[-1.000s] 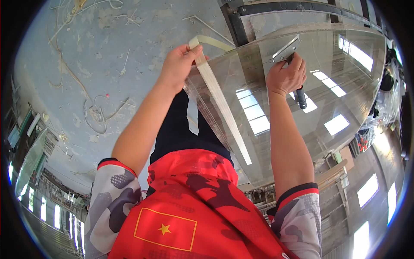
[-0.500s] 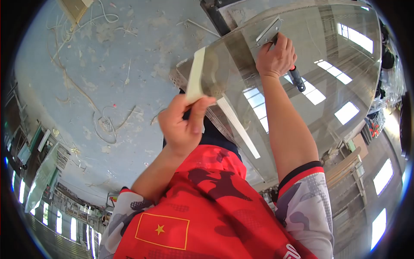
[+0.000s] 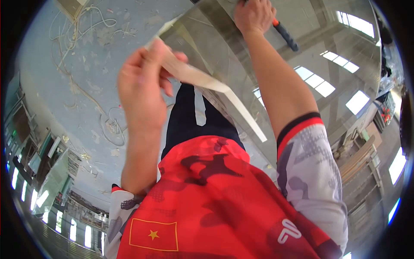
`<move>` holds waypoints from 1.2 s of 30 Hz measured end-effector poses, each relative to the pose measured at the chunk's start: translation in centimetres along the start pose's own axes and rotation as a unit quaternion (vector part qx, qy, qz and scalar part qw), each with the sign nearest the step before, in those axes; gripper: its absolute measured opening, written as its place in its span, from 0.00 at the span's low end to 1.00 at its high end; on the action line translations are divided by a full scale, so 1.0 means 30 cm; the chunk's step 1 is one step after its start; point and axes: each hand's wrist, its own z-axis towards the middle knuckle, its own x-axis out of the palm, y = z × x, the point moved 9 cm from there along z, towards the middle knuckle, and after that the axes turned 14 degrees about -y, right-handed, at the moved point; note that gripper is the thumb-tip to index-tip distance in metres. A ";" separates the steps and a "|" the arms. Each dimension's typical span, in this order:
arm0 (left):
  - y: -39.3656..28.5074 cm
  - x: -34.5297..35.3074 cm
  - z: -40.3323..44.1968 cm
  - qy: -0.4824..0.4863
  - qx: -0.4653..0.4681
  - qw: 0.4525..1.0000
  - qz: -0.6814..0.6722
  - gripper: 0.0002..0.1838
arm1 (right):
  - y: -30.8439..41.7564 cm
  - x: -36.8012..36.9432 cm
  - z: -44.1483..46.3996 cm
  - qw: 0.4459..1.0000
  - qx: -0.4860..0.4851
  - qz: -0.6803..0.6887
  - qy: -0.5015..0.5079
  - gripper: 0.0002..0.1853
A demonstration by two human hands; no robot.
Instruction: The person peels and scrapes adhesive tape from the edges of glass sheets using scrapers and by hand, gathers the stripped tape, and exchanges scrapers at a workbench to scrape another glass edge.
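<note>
the left hand [image 3: 144, 84], at 10 o'clock from the centre of the view and blurred, is closed on the tape [image 3: 196, 74], pinching it between thumb and fingers. above the grip, a short length of tape points toward 1 to 2 o'clock, beside the glass's corner. from the fingers the pale strip runs raised toward 4 o'clock, its long axis slanting down and across; at a sharp bend it turns toward 5 o'clock and lies along the glass [image 3: 224, 54], ending in a squared tip at 2 to 3 o'clock.

the right hand [image 3: 254, 16], near 1 o'clock and partly cut off by the top edge, is wrapped around a tool [image 3: 286, 36]. the tool's dark handle, with an orange band, points toward 5 o'clock; its other end is mostly out of view.

nearer the body are dark trousers [image 3: 181, 114] and a red shirt [image 3: 202, 168]. at 7 o'clock the shirt bears a yellow-outlined flag [image 3: 153, 235] with 1 yellow star; at 5 o'clock, a white logo [image 3: 289, 231], too folded to read.

farther out, cords [image 3: 101, 19] lie on the grey floor [image 3: 86, 56] at 10 to 11 o'clock, and a greenish pane [image 3: 54, 179] stands at 8.
</note>
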 end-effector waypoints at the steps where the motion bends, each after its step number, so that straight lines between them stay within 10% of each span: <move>1: -0.002 0.002 0.003 -0.008 0.005 1.000 0.005 0.15 | -0.013 0.003 -0.006 1.000 0.006 0.002 0.022 0.09; 6: 0.010 -0.007 -0.025 0.012 -0.069 0.998 -0.002 0.12 | -0.047 -0.072 -0.047 0.925 0.038 0.062 0.373 0.17; 18: 0.128 -0.063 -0.022 0.073 -0.153 0.985 -0.030 0.08 | -0.748 -0.508 -0.512 0.973 0.171 0.003 0.158 0.21; 20: 0.169 -0.065 -0.030 0.074 -0.219 0.971 -0.070 0.08 | -0.668 -0.616 -0.493 0.994 0.110 -0.024 0.003 0.24; 27: 0.172 -0.050 0.018 0.084 -0.256 0.962 -0.040 0.09 | -0.038 -0.503 -0.725 0.947 -0.052 0.274 0.160 0.15; 30: 0.118 -0.089 0.064 0.055 -0.185 0.981 0.004 0.12 | -0.102 -0.448 -0.787 0.849 0.054 0.318 0.417 0.12; 36: 0.112 -0.016 0.005 0.097 -0.151 0.982 0.063 0.14 | -0.150 -0.894 -0.620 0.820 0.003 0.360 0.445 0.13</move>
